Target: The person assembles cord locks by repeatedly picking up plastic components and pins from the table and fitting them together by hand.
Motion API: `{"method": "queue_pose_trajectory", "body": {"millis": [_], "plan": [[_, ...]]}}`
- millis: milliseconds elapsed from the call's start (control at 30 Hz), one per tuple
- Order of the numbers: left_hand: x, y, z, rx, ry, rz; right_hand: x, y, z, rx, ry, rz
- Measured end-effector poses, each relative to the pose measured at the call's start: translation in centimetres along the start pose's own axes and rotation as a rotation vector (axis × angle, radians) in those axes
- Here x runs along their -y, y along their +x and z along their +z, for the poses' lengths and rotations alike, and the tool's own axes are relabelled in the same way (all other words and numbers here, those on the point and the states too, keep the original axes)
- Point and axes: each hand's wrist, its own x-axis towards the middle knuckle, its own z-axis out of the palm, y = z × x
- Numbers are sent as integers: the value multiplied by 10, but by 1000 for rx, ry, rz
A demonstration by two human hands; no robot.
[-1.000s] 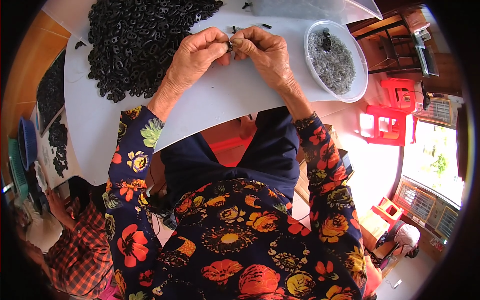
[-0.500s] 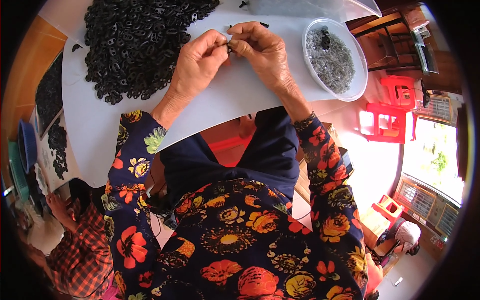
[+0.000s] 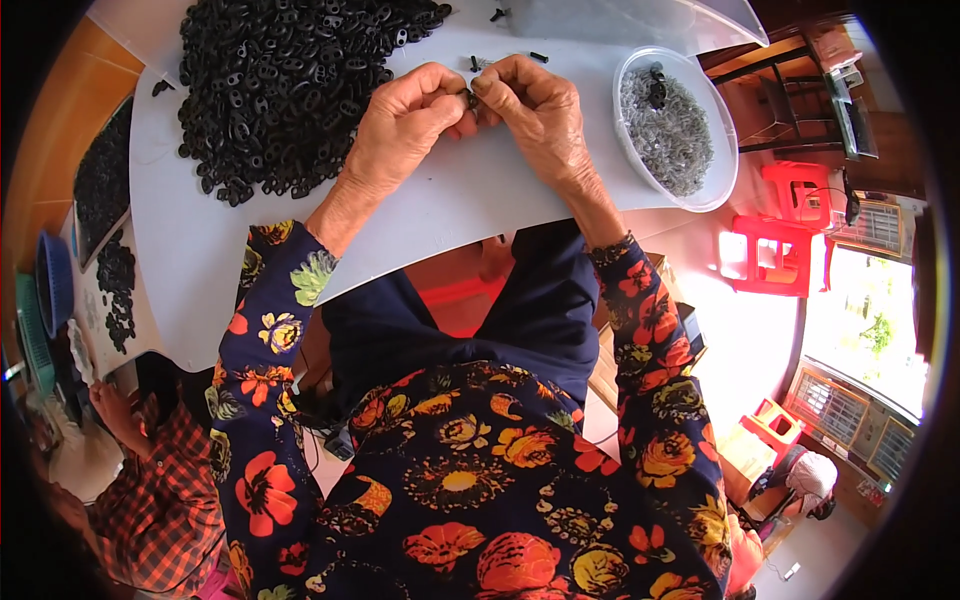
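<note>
Above the white table, my left hand (image 3: 408,122) and my right hand (image 3: 545,118) meet fingertip to fingertip. Both are closed in a pinch on a small dark piece (image 3: 471,99), mostly hidden by the fingers. A large pile of black plastic pieces (image 3: 285,90), oval with two holes, lies left of my left hand. Just beyond my fingertips are a short black peg-like piece (image 3: 474,64) and a second black peg (image 3: 539,57). To the right of my right hand, a clear round tub (image 3: 726,150) holds many tiny silvery-clear pieces (image 3: 665,130) with a few black ones on top.
A clear plastic bin (image 3: 640,20) stands at the table's far edge. At left, a side table carries more black pieces (image 3: 117,290), beside a blue basket (image 3: 55,285) and a person in a checked shirt (image 3: 165,510). Red stools (image 3: 770,255) stand on the right.
The whole view has shifted slightly right and down. My hands stay pinched together, and the black peg beyond the fingertips now shows more fully.
</note>
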Motion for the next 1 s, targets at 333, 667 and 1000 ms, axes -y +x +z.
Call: {"method": "queue_pose_trajectory", "body": {"millis": [333, 667, 1000], "plan": [[-7, -1, 7, -110, 261, 69, 4, 0, 0, -22, -46, 34], [-3, -1, 10, -83, 178, 64, 2, -1, -1, -5, 16, 48], [-19, 8, -6, -171, 421, 229, -6, 1, 1, -48, 75, -28]]}}
